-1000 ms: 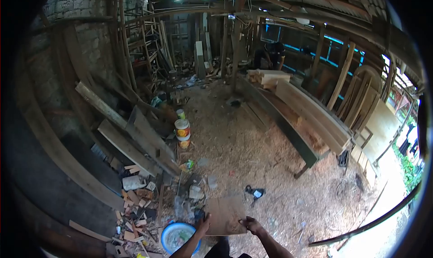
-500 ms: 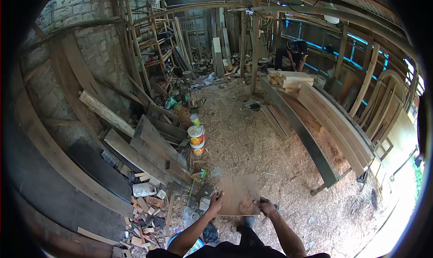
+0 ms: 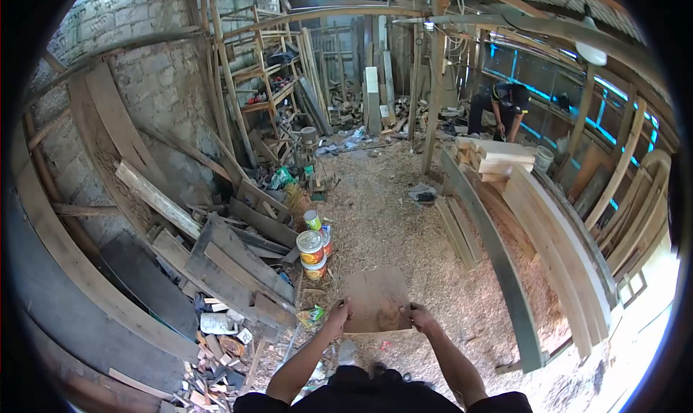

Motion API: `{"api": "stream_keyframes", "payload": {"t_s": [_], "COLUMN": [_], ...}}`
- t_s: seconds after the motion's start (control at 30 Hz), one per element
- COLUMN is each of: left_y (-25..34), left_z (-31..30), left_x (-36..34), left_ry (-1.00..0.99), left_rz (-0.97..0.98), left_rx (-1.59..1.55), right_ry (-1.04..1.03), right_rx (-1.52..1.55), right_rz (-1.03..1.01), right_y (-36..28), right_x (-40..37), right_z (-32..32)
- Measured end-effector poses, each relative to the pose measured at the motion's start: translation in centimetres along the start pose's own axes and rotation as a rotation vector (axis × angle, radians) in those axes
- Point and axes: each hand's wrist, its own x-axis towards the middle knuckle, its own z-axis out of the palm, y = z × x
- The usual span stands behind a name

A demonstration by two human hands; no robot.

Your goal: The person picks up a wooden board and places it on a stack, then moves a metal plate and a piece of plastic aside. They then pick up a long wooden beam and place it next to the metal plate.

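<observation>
A thin rectangular wooden board (image 3: pixel 375 297), brown with darker smudges towards its right side, is held out in front of my body above the shavings-covered floor. My left hand (image 3: pixel 338 316) grips its left edge near the lower corner, thumb on the upper face. At the opposite edge, my right hand (image 3: pixel 419 316) is closed on the lower right corner. The fingers beneath the board are hidden on both sides.
Stacked paint buckets (image 3: pixel 312 248) stand ahead on the left, beside leaning planks (image 3: pixel 238 261) and a scrap wood pile (image 3: pixel 216 362). Long timber boards (image 3: pixel 556 247) lie on supports at right. A wooden post (image 3: pixel 435 81) rises ahead. Another person (image 3: pixel 499 110) bends over at the back right.
My view has shifted forward, bringing the buckets and timber stack nearer. The board stays between both hands and sits slightly higher in view. The foot seen below it is now hidden.
</observation>
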Motion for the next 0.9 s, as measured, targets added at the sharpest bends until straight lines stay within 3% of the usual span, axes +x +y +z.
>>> {"api": "stream_keyframes", "payload": {"t_s": [0.07,0.17,0.27,0.37,0.47,0.53,0.57,0.6,0.67,0.77,0.9], "left_y": [1.0,2.1,3.2,3.0,8.4,9.5,10.8,11.8,11.4,13.4,19.2], "left_z": [1.2,2.5,3.5,3.3,5.8,6.8,7.4,7.5,7.6,7.8,9.4], "left_x": [3.3,7.2,11.2,18.7,22.6,28.7,30.8,32.2,37.8,47.6,51.7], "left_ry": [-0.028,0.043,0.008,-0.009,0.009,-0.068,-0.093,-0.112,-0.092,-0.089,-0.006], "left_rz": [0.023,-0.046,0.003,0.006,-0.101,-0.086,-0.111,-0.141,-0.129,-0.058,-0.097], "left_rx": [-0.055,-0.132,-0.149,-0.058,-0.154,-0.207,-0.224,-0.237,-0.175,-0.098,-0.058], "right_ry": [0.002,-0.024,-0.039,-0.033,0.029,0.051,0.08,0.147,0.092,0.114,0.05], "right_rx": [-0.066,0.138,0.038,0.076,0.01,0.008,-0.039,-0.093,0.16,-0.107,0.202], "right_rz": [0.045,-0.009,0.011,0.039,0.085,0.008,-0.027,0.075,-0.042,0.066,0.0], "right_y": [-2.8,-4.2,-4.5,-5.3,-9.2,-10.2,-15.4,-20.3,-15.4,-21.8,-21.8], "right_x": [2.6,6.9,12.4,18.7,23.0,28.6,27.5,26.8,36.0,39.5,48.0], "right_z": [-1.2,-2.7,-4.8,-6.4,-7.1,-8.7,-7.4,-6.2,-9.8,-10.5,-12.1]}}
